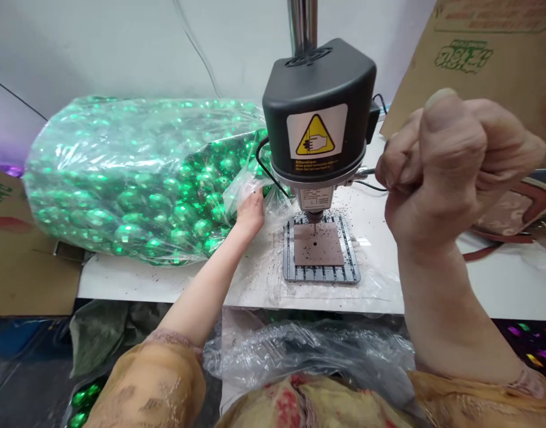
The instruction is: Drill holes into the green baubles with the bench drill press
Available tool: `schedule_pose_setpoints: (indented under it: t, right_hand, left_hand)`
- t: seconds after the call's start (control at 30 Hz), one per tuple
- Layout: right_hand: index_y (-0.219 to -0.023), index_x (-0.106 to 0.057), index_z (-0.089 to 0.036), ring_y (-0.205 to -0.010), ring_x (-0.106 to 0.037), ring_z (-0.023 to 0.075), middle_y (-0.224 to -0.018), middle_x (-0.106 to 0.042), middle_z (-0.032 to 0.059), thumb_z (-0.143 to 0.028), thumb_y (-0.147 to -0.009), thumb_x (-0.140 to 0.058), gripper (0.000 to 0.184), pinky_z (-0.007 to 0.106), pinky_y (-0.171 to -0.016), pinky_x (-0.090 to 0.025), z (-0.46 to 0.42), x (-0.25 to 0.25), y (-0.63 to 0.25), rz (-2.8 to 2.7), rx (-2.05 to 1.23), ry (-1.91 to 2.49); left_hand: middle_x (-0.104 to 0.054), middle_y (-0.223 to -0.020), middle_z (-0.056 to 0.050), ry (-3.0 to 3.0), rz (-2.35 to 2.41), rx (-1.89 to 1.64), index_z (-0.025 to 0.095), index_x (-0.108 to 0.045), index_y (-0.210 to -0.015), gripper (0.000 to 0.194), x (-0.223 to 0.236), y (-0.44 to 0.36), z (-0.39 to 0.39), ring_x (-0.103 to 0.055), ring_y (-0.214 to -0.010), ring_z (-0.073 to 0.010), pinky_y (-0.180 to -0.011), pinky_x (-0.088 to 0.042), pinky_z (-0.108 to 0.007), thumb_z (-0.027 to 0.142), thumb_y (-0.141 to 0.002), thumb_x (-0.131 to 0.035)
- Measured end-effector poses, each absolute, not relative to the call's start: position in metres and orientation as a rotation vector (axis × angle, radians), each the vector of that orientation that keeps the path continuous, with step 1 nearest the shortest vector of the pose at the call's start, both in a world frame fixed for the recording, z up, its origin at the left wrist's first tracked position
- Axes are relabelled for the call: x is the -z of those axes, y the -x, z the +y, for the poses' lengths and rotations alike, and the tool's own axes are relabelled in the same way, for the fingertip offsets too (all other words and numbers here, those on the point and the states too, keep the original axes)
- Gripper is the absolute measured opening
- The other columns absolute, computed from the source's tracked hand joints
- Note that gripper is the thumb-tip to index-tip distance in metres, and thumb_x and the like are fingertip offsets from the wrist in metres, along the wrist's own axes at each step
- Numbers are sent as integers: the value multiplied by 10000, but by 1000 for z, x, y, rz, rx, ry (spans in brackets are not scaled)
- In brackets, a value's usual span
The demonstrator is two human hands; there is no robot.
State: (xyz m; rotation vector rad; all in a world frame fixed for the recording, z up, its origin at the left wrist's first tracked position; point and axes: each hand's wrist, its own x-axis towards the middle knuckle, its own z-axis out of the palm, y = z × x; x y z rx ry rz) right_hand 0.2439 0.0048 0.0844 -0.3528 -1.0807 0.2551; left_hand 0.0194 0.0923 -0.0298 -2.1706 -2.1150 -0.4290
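A black bench drill press (319,113) stands in front of me, its thin bit over a brown board (330,252) with a dark hole in it. The board lies on the grey slotted base (288,270). My right hand (455,148) is closed in a fist around the end of the drill's lever (365,172), raised at the right. To the left lies a big clear plastic bag (134,142) full of shiny green faceted balls (148,199). My left hand (251,211) is at the bag's open mouth, beside the drill; plastic and the hand itself hide its fingers.
Dark shavings are scattered over the white table (121,276) and the base. Cardboard boxes stand at the left (27,261) and right (491,71). A patterned bag (504,211) lies behind my right wrist. Clear plastic (308,351) hangs below the table's front edge.
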Motion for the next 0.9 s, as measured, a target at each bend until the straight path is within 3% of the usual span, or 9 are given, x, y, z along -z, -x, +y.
schedule_pose_setpoints:
  t: [0.13, 0.23, 0.33, 0.47, 0.57, 0.7, 0.9]
  right_hand:
    - [-481, -407, -194, -397, -389, 85, -423, -300, -49, -336, -800, -742, 483, 305, -439, -216, 4, -84, -244, -1064, -271, 360]
    - [-488, -427, -194, -394, -384, 85, -430, -329, -51, -392, -787, -749, 482, 311, -440, -226, 3, -82, -245, -1078, -270, 379]
    - [-499, -431, -189, -400, -386, 79, -434, -348, -51, -414, -791, -743, 482, 308, -441, -223, 2, -81, -247, -1095, -277, 382]
    - [-492, -396, -180, -399, -390, 74, -427, -334, -50, -411, -795, -739, 513, 299, -436, -212, 2, -80, -247, -1103, -259, 349]
    - [-497, -376, -179, -390, -386, 74, -416, -307, -52, -390, -802, -737, 517, 295, -427, -201, 4, -80, -246, -1104, -238, 320]
    - [-508, -401, -186, -392, -382, 80, -411, -298, -54, -366, -819, -722, 481, 299, -424, -211, 7, -79, -247, -1120, -235, 295]
    - [-467, -332, -177, -405, -383, 72, -413, -278, -47, -292, -864, -665, 531, 294, -428, -224, 7, -77, -249, -1173, -230, 286]
  left_hand:
    - [-600, -1378, -210, 2112, -2084, 438, 122, -504, -1410, 485, 30, -21, 95, -562, -1292, -341, -1058, -459, -418, 293, -960, -560]
    - [-699, -1180, -200, 2027, -2234, 310, 149, -652, -1238, 385, 29, -27, 89, -646, -1156, -360, -958, -506, -433, 404, -979, -525]
    - [-720, -1085, -206, 2024, -2306, 107, 144, -703, -1131, 322, 28, -33, 84, -682, -1067, -367, -884, -525, -425, 369, -966, -544]
    - [-673, -1238, -237, 2024, -2241, 141, 101, -575, -1334, 390, 30, -35, 92, -687, -1068, -352, -884, -526, -426, 231, -988, -452]
    - [-658, -1284, -223, 2051, -2225, 178, 129, -560, -1355, 399, 30, -34, 108, -657, -1151, -350, -946, -504, -424, 199, -982, -435]
    - [-675, -1264, -185, 2096, -2218, 208, 178, -638, -1257, 340, 27, -35, 129, -622, -1211, -363, -957, -493, -400, 254, -945, -524]
    - [-702, -1235, -127, 2055, -2358, 501, 235, -624, -1290, 381, 23, -36, 138, -645, -1180, -333, -918, -502, -383, 414, -976, -502]
